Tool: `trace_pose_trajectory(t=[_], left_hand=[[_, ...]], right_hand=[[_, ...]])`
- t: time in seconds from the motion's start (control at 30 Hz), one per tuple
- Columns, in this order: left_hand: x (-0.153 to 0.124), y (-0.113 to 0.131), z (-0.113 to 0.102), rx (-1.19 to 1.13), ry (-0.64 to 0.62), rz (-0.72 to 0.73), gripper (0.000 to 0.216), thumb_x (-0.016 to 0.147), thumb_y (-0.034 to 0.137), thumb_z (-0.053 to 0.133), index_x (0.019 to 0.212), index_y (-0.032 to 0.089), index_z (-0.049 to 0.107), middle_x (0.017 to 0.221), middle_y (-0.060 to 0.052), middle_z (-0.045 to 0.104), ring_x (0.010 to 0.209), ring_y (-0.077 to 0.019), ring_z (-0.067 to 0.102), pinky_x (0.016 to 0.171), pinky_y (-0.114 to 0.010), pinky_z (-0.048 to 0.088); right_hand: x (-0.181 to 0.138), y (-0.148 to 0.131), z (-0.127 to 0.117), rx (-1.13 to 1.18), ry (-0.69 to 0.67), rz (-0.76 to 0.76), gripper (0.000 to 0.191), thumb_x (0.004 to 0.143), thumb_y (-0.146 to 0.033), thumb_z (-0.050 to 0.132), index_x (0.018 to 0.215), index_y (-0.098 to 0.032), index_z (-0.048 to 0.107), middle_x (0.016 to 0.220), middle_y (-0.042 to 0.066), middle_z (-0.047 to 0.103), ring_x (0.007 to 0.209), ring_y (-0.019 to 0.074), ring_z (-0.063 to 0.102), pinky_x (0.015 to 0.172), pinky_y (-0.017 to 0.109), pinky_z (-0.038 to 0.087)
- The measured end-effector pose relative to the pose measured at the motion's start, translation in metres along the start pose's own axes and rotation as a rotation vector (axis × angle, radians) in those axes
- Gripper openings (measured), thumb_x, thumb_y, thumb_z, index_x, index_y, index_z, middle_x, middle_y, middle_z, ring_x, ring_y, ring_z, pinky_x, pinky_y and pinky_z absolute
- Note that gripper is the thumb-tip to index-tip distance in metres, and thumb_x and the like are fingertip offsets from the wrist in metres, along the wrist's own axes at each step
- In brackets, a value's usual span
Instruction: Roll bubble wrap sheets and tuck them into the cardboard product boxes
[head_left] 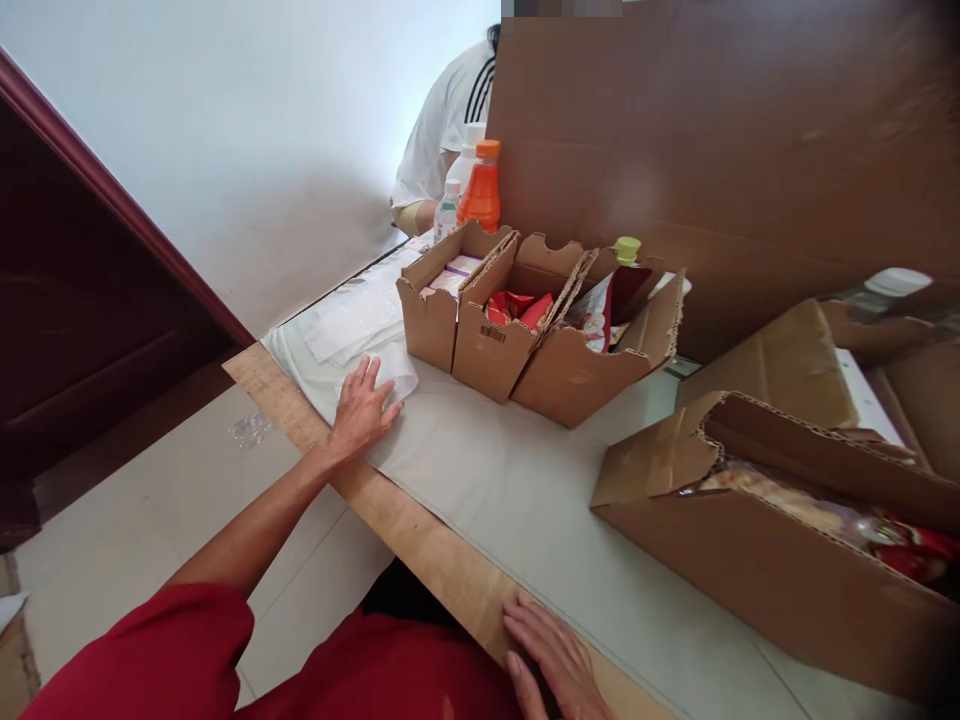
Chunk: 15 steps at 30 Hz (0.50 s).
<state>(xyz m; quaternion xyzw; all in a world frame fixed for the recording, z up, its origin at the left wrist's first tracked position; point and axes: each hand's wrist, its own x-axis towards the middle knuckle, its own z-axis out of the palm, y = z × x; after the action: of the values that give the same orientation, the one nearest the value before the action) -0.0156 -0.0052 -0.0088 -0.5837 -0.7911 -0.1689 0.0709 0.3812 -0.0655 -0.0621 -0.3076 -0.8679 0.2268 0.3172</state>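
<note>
My left hand (364, 408) lies with its fingers spread on a crumpled clear plastic sheet (400, 368), possibly bubble wrap, near the table's left end. More whitish plastic sheeting (352, 318) stretches out beyond the fingertips. Along the wooden table edge (420, 535) rests my right hand (553, 655), fingers extended, with nothing visible in it; its lower part is cut off by the frame. The nearest box to my left hand is a cardboard box (429, 322) with small white and purple packs (459, 272) inside.
Beside it stand a cardboard box (491, 355) of red packets (517, 308) and another box (577, 385) with mixed packets. A larger box (750, 560) is at right. Behind are an orange bottle (481, 190), a tall cardboard panel (712, 150) and a person in a white shirt (442, 120).
</note>
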Motion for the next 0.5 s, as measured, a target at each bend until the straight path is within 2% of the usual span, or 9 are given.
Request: trace_pose_trajectory(t=[0.13, 0.23, 0.33, 0.4, 0.5], left_hand=[[0.008, 0.006, -0.009, 0.016, 0.005, 0.045, 0.033, 0.094, 0.026, 0.055, 0.120, 0.011, 0.067, 0.132, -0.022, 0.066, 0.138, -0.0392, 0.050, 0.112, -0.057, 0.040], [0.000, 0.030, -0.036, 0.006, 0.070, 0.153, 0.030, 0.096, 0.028, 0.051, 0.115, 0.012, 0.068, 0.112, -0.018, 0.072, 0.117, -0.0347, 0.063, 0.103, -0.051, 0.047], [-0.012, 0.068, -0.072, -0.026, 0.177, 0.366, 0.021, 0.096, 0.026, 0.053, 0.101, 0.016, 0.071, 0.090, -0.011, 0.072, 0.090, -0.0271, 0.066, 0.087, -0.042, 0.052], [-0.019, 0.096, -0.093, -0.044, 0.204, 0.491, 0.018, 0.096, 0.026, 0.056, 0.093, 0.016, 0.071, 0.080, -0.008, 0.069, 0.080, -0.0238, 0.064, 0.079, -0.038, 0.051], [-0.025, 0.138, -0.113, -0.055, 0.165, 0.635, 0.022, 0.097, 0.028, 0.055, 0.088, 0.016, 0.070, 0.074, -0.006, 0.066, 0.073, -0.0215, 0.059, 0.071, -0.035, 0.048]], right_hand=[[0.002, -0.006, -0.005, 0.040, 0.036, 0.021, 0.029, 0.092, -0.020, 0.063, 0.119, -0.026, 0.073, 0.114, 0.006, 0.078, 0.106, 0.0296, 0.075, 0.090, 0.046, 0.065], [0.001, -0.007, -0.015, 0.076, 0.094, 0.135, 0.026, 0.094, -0.022, 0.061, 0.117, -0.027, 0.073, 0.112, 0.005, 0.078, 0.103, 0.0261, 0.076, 0.089, 0.041, 0.065], [0.005, -0.012, -0.025, 0.111, 0.133, 0.305, 0.026, 0.097, -0.028, 0.060, 0.120, -0.028, 0.072, 0.118, 0.005, 0.076, 0.108, 0.0247, 0.074, 0.095, 0.041, 0.063], [0.011, -0.019, -0.027, 0.161, 0.119, 0.393, 0.037, 0.096, -0.034, 0.062, 0.132, -0.028, 0.065, 0.131, 0.008, 0.070, 0.119, 0.0270, 0.069, 0.101, 0.045, 0.059], [0.026, -0.034, -0.025, 0.286, 0.083, 0.450, 0.070, 0.091, -0.040, 0.067, 0.154, -0.028, 0.042, 0.154, 0.012, 0.051, 0.134, 0.0319, 0.057, 0.108, 0.053, 0.052]])
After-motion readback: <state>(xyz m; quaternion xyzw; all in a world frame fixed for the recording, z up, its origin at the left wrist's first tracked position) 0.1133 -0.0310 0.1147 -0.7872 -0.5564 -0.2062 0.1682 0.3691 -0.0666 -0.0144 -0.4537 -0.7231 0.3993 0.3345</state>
